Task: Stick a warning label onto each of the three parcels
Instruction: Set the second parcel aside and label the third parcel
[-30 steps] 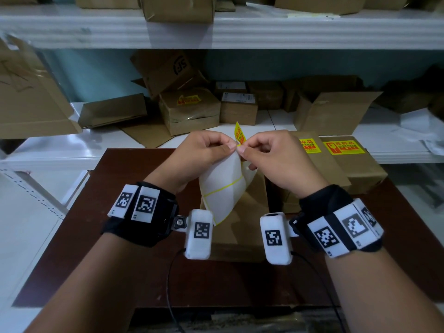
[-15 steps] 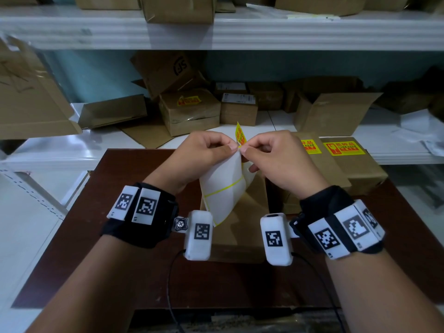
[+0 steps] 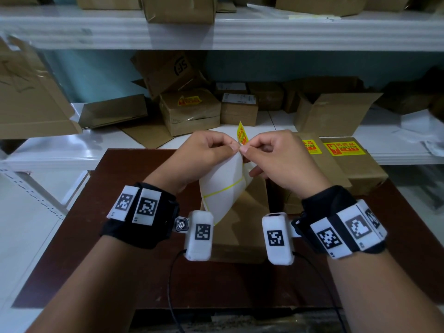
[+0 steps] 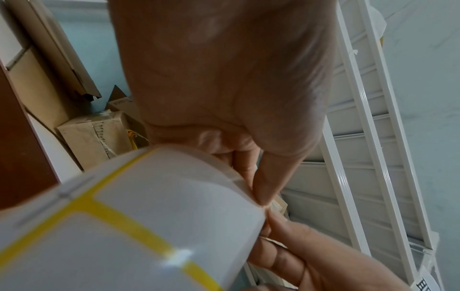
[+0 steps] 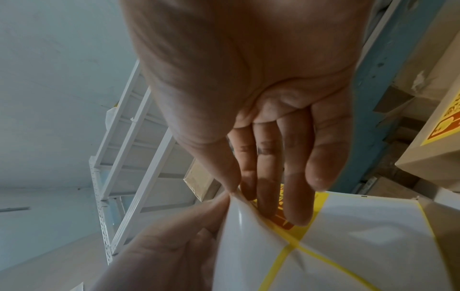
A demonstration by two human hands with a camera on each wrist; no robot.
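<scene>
Both hands meet above the brown table point(image 3: 101, 236). My left hand point(image 3: 231, 150) pinches the top corner of a white backing sheet point(image 3: 223, 186) crossed by yellow strips, seen close in the left wrist view as backing sheet point(image 4: 149, 226). My right hand point(image 3: 243, 149) pinches a yellow and red warning label point(image 3: 242, 135) that stands up from the sheet's top edge. Under the hands lies a plain brown parcel point(image 3: 242, 227). To the right lie two parcels with labels on top, one point(image 3: 319, 164) and another point(image 3: 358, 169).
White shelves point(image 3: 60, 152) behind the table hold several cardboard boxes point(image 3: 192, 111), some opened point(image 3: 331, 116). A flattened carton point(image 3: 28, 102) leans at the left. Black cables point(image 3: 170, 284) hang from the wrist cameras over the table's near edge.
Hardly anything has moved; both hands keep their pinch at the sheet's top corner, and the label still stands up between them.
</scene>
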